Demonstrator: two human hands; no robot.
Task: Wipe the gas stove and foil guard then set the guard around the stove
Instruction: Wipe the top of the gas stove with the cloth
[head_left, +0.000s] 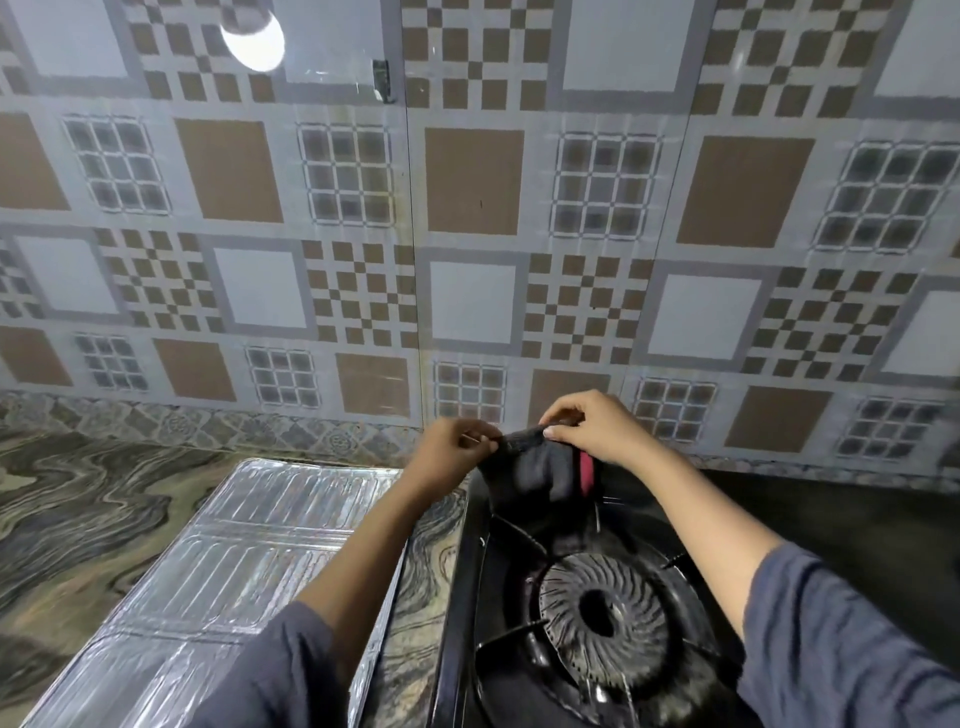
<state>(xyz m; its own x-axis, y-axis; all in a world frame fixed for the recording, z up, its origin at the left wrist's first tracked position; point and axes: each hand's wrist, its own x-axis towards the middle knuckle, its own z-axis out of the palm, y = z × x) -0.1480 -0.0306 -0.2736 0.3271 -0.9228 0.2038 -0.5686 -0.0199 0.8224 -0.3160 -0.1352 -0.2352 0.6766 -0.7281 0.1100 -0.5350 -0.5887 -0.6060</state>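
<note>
Holding dark cloth (540, 473) stretched between both hands above the rear of the gas stove (460, 623). Left hand (457, 447) pinching one top corner thumb-to-forefinger, right hand (597, 431) pinching the other, rest of fingers loosely curled. Cloth hanging slack below, lower end down by the pan support (519, 540); touching or not, cannot tell. Foil guard (249, 530) lying flat and folded on the counter (78, 509), just beside the stove's left edge, under the left forearm. Looks like prep only, no wiping begun. Risks from here: loose hem snagging on the support prongs if dragged across rather than bunched first, yanking the support off its seat. Grit from the burner (602, 618) carried onto the foil if wiped in that order without refolding. Thin foil creasing or tearing under hard pressure, or denting under a dropped elbow or sleeve. Guard edges possibly sharp, so wiping along them, not into them. Guard likely floppy when stood up, tipping onto the burner if not opened wide enough.
</note>
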